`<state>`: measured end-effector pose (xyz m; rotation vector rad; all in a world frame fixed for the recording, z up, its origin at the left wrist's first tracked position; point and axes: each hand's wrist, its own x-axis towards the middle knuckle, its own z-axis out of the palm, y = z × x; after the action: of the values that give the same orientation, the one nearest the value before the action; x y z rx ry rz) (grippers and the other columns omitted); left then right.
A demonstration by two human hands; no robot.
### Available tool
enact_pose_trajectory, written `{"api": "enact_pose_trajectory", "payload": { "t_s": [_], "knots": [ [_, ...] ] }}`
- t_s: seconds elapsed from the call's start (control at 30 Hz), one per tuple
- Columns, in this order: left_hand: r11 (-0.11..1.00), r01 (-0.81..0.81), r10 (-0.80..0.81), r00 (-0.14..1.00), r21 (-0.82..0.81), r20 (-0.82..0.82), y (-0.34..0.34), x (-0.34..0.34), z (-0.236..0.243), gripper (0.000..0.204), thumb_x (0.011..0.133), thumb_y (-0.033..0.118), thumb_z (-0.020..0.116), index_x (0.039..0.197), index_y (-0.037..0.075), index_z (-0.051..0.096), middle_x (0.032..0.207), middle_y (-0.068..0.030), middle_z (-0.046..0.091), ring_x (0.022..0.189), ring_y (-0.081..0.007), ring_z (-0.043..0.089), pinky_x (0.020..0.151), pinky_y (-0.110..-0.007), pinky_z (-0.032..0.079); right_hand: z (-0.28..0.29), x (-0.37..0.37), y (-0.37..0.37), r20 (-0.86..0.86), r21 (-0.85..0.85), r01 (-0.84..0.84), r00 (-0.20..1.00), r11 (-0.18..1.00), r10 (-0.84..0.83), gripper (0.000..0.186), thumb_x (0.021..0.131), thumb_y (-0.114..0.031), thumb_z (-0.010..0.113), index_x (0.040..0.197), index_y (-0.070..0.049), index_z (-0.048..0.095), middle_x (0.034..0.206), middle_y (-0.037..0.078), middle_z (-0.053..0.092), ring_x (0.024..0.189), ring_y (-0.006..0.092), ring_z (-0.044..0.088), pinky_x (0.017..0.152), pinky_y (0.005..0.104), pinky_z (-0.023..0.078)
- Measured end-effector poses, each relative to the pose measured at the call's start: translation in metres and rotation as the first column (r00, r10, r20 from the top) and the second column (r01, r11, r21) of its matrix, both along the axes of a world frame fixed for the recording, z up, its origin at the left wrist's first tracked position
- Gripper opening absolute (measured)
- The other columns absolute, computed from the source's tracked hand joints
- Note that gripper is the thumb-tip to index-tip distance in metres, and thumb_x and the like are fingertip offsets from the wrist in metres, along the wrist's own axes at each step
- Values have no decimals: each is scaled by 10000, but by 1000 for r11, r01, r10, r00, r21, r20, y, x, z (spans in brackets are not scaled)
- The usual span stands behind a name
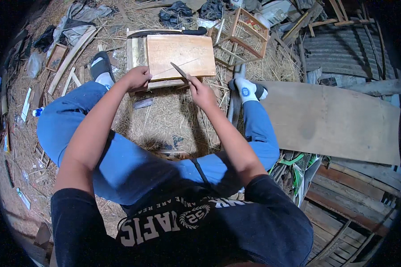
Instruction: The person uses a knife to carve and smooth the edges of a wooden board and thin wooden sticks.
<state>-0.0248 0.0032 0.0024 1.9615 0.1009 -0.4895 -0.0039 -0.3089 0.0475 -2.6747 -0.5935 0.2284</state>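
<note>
Left hand (139, 76) pinched near end of thin strip (189, 62), apparently steadying it. Right hand (200, 92) gripped knife (179, 70), blade angled across strip; contact unclear. Strip slanted over your pale board (182, 49), likely for firm backing; board lay on low worktop (136, 53), just ahead of you.

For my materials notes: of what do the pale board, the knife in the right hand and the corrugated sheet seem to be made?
Pale board: probably wood or plywood, unpainted; tan, mottled face.
Knife: blade likely dark metal, by its thin, pointed outline.
Corrugated sheet: dull grey, perhaps metal or fibre cement; regular ridges.
</note>
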Motion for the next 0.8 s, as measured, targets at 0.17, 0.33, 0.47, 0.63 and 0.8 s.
{"api": "enact_pose_trajectory", "payload": {
  "t_s": [0.17, 0.33, 0.47, 0.63, 0.8],
  "knots": [
    [999, 33, -35, 997, -29, -73, -9, 8, 8, 242, 967, 231, 602, 796, 68, 550, 637, -13, 586, 581, -108, 514, 558, -301, 427, 2, 7, -2, 37, 117, 322, 944, 939, -328, 298, 973, -321, 542, 1260, -327, 623, 855, 213, 693, 770, 429, 673, 668, 517, 547],
    [999, 1, -4, 998, -50, -55, -10, 6, 1, 258, 974, 230, 589, 789, 53, 557, 618, -18, 581, 564, -117, 512, 551, -316, 430, 8, -7, 17, -41, -19, -3, 999, 1000, 2, 330, 970, -309, 533, 1291, -319, 609, 825, 186, 700, 744, 410, 680, 673, 511, 554],
    [984, -57, 40, 994, -166, -104, -11, 6, 0, 252, 971, 223, 585, 793, 45, 572, 608, -20, 579, 554, -123, 516, 551, -323, 441, -1, -34, 42, 39, 27, 56, 998, 998, -57, 314, 981, -313, 533, 1284, -326, 614, 740, 186, 681, 657, 394, 670, 597, 498, 536],
    [992, -28, 21, 998, -121, -65, -8, 6, -5, 243, 974, 239, 592, 810, 59, 581, 630, -3, 586, 553, -105, 501, 536, -297, 424, 14, -44, 55, -35, -10, 162, 986, 987, -162, 423, 971, -287, 553, 1385, -374, 537, 756, 185, 683, 670, 383, 675, 606, 497, 536],
    [990, -64, 45, 988, -126, -150, -14, 3, 7, 242, 976, 261, 597, 832, 67, 591, 651, 7, 597, 560, -96, 493, 555, -280, 420, 8, -32, 48, 10, -58, -44, 999, 997, 45, 489, 965, -217, 549, 1413, -409, 504, 834, 159, 703, 715, 357, 687, 635, 486, 550]
  ]
}}
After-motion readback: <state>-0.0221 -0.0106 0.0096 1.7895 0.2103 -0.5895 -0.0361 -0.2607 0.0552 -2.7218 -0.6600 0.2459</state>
